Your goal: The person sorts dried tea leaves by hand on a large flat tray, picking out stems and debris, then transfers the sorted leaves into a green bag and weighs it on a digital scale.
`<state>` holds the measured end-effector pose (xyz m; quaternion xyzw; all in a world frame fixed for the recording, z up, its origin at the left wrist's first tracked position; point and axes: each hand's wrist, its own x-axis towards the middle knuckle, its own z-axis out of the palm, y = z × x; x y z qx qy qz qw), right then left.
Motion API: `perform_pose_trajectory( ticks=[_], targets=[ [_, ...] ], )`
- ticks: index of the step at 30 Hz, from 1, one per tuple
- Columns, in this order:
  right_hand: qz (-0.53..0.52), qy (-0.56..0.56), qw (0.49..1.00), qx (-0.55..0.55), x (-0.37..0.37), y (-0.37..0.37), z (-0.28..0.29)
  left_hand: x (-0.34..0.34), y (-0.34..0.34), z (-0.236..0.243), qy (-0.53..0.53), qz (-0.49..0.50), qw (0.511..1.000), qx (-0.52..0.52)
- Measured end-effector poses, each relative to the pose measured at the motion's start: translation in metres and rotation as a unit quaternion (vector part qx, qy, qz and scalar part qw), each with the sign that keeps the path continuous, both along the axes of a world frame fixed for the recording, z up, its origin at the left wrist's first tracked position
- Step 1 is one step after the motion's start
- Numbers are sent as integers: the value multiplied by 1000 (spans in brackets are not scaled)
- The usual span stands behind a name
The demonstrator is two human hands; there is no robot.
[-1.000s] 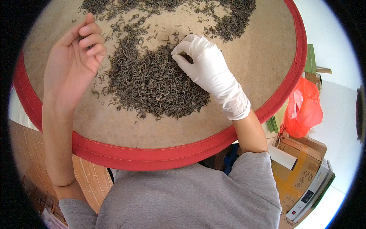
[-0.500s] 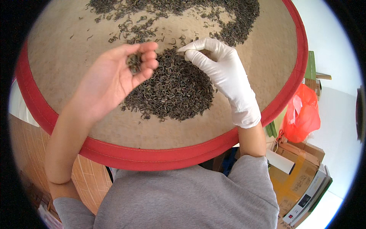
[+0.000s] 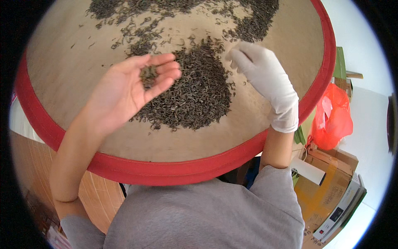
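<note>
My bare left hand [image 3: 124,85] is turned palm up and slightly cupped, with a small clump of dried tea leaves [image 3: 148,76] resting in it. Its fingers reach over the left side of a heap of dark, curled dried tea leaves [image 3: 190,95]. On the heap's right side, my right hand [image 3: 263,74] wears a white glove and hovers over the bare tray cloth. Its fingers are bent down and drawn together; whatever may be between the fingertips is hidden. Both hands are above a large round beige tray [image 3: 124,145].
A red fabric rim [image 3: 174,172] edges the tray. More dried leaves [image 3: 257,25] lie scattered in a band along the far side. To the right are a red plastic bag [image 3: 331,118], cardboard boxes [image 3: 327,186] and a white wall. Wood-look flooring [image 3: 99,195] shows at lower left.
My right hand has moved right, off the heap's far edge, and its fingers have curled downward. My left hand has shifted slightly right, its fingers straighter, still holding the leaves.
</note>
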<state>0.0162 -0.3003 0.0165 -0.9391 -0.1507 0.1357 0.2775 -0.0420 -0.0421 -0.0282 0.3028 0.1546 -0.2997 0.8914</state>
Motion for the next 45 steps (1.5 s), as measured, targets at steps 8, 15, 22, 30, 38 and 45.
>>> perform_pose_trajectory(
  ticks=[8, 15, 22, 30, 38, 45],
  targets=[
    [-28, 289, 950, 119, -11, 19, -9, 10, 28, -8, 52, 97, 982, -152],
    [-34, 129, 982, 132, -3, 11, 0, 13, 39, -2, 39, 127, 974, -185],
    [167, -125, 978, 13, -17, 19, -11, 13, 46, 4, 11, 152, 974, -169],
    [188, 112, 970, 107, -26, 26, -13, 13, 47, 1, -8, 143, 977, -156],
    [36, -133, 989, 47, -4, 0, -10, 15, 49, 0, -11, 147, 977, -153],
    [67, -116, 974, -183, 4, -22, -29, 15, 48, 2, -10, 146, 978, -150]
  ],
)
